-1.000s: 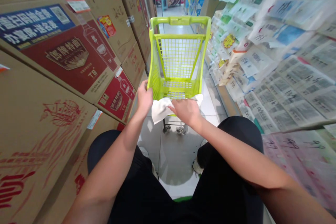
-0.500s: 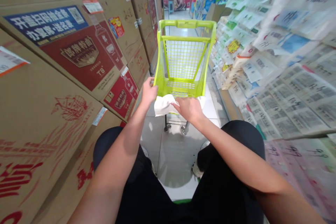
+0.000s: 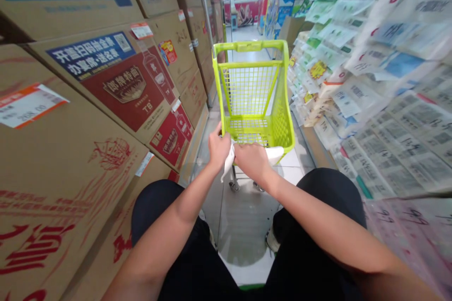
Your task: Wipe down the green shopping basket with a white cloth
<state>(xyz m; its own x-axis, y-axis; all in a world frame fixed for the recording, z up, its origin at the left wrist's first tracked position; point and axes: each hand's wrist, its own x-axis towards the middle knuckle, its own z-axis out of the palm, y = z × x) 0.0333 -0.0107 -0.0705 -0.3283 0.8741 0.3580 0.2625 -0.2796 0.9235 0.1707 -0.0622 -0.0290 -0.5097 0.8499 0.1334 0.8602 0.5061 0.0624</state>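
Observation:
A lime-green plastic shopping cart [image 3: 254, 47] stands in front of my knees, its basket facing me. My left hand [image 3: 219, 148] is closed around the near left corner of its rim. Beside it, my right hand [image 3: 252, 157] presses a white cloth [image 3: 275, 154] against the near edge of the basket, fingers wrapped over it. One end of the cloth hangs down between the two hands, and another part lies along the rim to the right. The fingertips of my right hand are partly hidden.
Stacked cardboard cartons [image 3: 120, 89] with price tags line the left side. Along the right are shelves of plastic-wrapped paper packs [image 3: 353, 84]. Tiled floor [image 3: 240, 230] runs between them, with my bent legs on both sides. A small blue stool [image 3: 234, 21] stands far down the aisle.
My right hand has moved left along the rim, close to my left hand, and the cloth has bunched between them. The cart has turned slightly, showing more of its right inner wall.

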